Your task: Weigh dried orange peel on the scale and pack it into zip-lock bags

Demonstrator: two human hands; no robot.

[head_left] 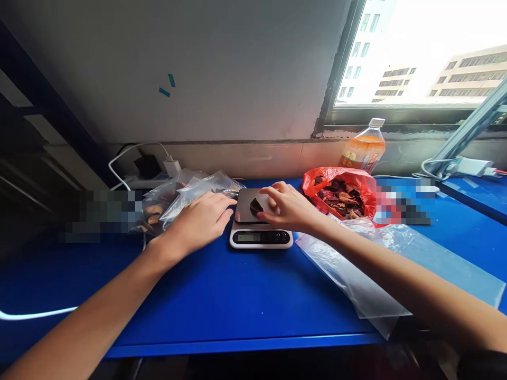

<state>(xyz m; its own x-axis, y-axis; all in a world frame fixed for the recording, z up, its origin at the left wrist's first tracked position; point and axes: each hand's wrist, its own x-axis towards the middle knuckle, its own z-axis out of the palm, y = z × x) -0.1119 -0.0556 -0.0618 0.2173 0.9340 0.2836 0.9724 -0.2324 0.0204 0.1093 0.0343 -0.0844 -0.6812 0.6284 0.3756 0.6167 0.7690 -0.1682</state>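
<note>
Scale [261, 239] on a blue table [245, 301] bears a single dark, dried slice [256, 207] on its metal plate [242, 203], a person's bare hands at either side. The right hand [291, 208] is the nearer, reaching over the scale from its right with thumb and fingers parted around the piece, gripping nothing that shows. The slice lies to the left of that palm, just beside the thumb tip; whether the two touch cannot be told. Its long axis appears to slant from the back of the scale toward the front right, its lower end pointing to the thumb. The left hand [202, 219] rests at the scale's left edge, fingers loosely bent, thumb apart, no object visible in its grasp; contact with the edge is unclear. The scale's display, at the front, is too small to read. Behind the scale to the right, a red bag [311, 183] stands open on similar dried pieces [344, 198], a bottle [362, 150] of orange drink behind it. Right of the scale, a clear bag [356, 287] lies flat beneath the right forearm; to its left, behind the left hand, are smaller clear pouches [184, 199].
</note>
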